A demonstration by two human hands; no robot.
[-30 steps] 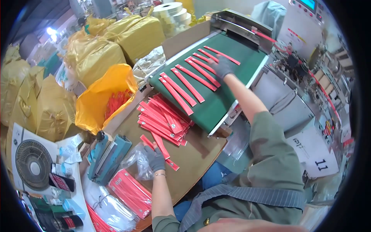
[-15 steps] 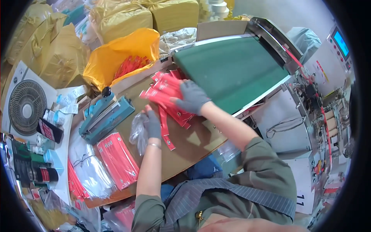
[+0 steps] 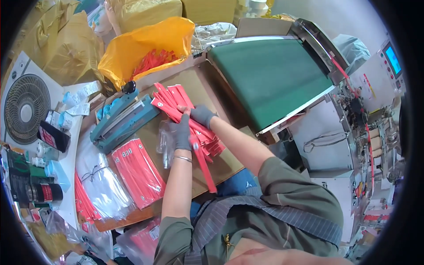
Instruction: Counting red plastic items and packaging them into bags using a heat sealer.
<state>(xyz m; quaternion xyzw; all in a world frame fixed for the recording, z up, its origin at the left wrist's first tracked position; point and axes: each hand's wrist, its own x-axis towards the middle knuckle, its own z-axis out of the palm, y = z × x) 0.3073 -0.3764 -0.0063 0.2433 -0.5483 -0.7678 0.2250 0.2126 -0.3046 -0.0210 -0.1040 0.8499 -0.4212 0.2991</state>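
A loose bunch of long, flat red strip-shaped packets (image 3: pixel 208 142) lies across the brown worktop (image 3: pixel 194 81), with ends fanned toward the far left and one long packet hanging toward me. My left hand (image 3: pixel 182 134), in a grey glove with bare fingertips, is closed on the bunch from the near left. Closed on the bunch's right side is my right hand (image 3: pixel 202 116), gloved the same way; its fingers are partly hidden. A crumpled clear plastic bag (image 3: pixel 166 143) is beside my left hand; whether the hand grips it cannot be made out.
A blue-green hand sealer (image 3: pixel 126 121) stands left of the bunch. Nearer are a bagged stack of red packets (image 3: pixel 139 174) and tied clear bags (image 3: pixel 99 185). An orange sack (image 3: pixel 112 57) holds red packets. Right lies a green conveyor belt (image 3: pixel 274 75); left, a fan (image 3: pixel 27 109).
My hands have come together around the red packets, drawing the bunch nearer to me and away from the conveyor. My right hand has moved left and down. The view has shifted slightly.
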